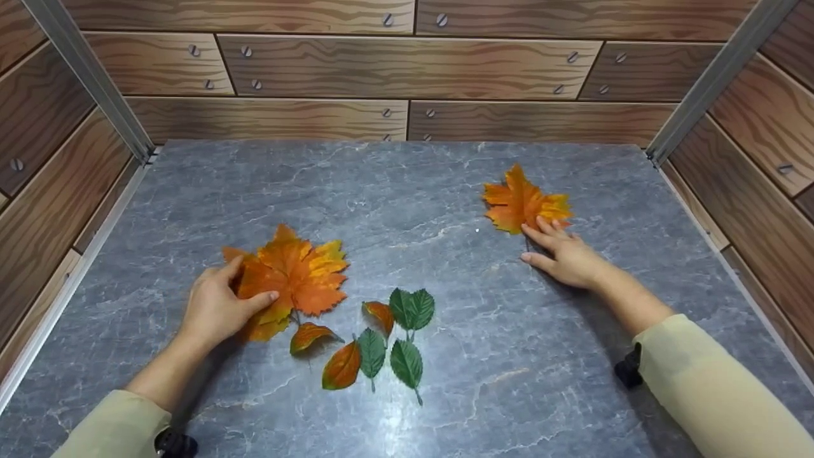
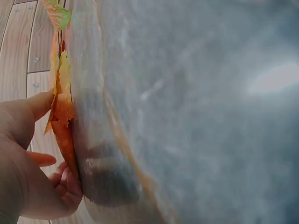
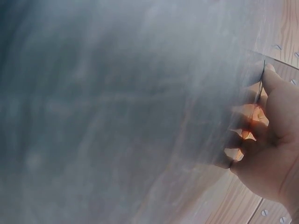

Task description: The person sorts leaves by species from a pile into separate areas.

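Observation:
At the left of the head view, my left hand holds the edge of several overlapping orange and yellow maple leaves, its thumb lying over them. In the left wrist view those maple leaves appear edge-on beside the curled fingers. Farther back on the right, another orange maple leaf lies flat. My right hand rests fingertips on its lower edge, fingers extended. In the right wrist view the right hand partly hides this leaf.
Between the hands lie small green leaves and red-orange oval leaves, near the front of the grey marbled table. Wood-patterned panels enclose the back and sides, with metal posts at the back corners.

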A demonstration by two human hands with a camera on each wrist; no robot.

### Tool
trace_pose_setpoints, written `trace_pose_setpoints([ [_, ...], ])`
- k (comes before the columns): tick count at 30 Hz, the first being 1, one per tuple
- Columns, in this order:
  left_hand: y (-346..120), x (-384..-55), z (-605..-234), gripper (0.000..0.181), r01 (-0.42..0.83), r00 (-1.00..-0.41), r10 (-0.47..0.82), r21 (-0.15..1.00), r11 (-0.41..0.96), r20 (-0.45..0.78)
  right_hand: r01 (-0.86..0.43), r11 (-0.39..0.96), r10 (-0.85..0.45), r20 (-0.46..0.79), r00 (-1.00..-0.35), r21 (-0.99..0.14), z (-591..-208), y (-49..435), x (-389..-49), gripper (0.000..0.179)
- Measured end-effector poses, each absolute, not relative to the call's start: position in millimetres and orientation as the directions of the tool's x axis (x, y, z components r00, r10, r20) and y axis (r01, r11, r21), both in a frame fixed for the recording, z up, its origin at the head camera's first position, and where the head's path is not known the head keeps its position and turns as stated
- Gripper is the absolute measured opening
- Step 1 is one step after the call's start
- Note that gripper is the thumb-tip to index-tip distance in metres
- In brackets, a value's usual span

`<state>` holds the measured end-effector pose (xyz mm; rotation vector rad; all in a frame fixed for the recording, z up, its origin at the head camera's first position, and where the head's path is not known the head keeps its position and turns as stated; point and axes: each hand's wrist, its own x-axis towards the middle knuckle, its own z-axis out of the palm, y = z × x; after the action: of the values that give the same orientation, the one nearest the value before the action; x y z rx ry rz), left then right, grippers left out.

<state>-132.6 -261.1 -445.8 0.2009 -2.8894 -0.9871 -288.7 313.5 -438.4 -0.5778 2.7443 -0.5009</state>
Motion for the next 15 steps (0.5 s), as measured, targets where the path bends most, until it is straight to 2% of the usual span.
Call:
trace_pose_setpoints([
  [15, -254.8, -130.5, -443.9, 0.088, -0.050, -0.986, -0.132, 0.581, 0.812, 0.099, -0.322, 0.865, -0.424, -0.218, -0.879, -0.385, -438.7, 312.6, -288.7, 0.078],
])
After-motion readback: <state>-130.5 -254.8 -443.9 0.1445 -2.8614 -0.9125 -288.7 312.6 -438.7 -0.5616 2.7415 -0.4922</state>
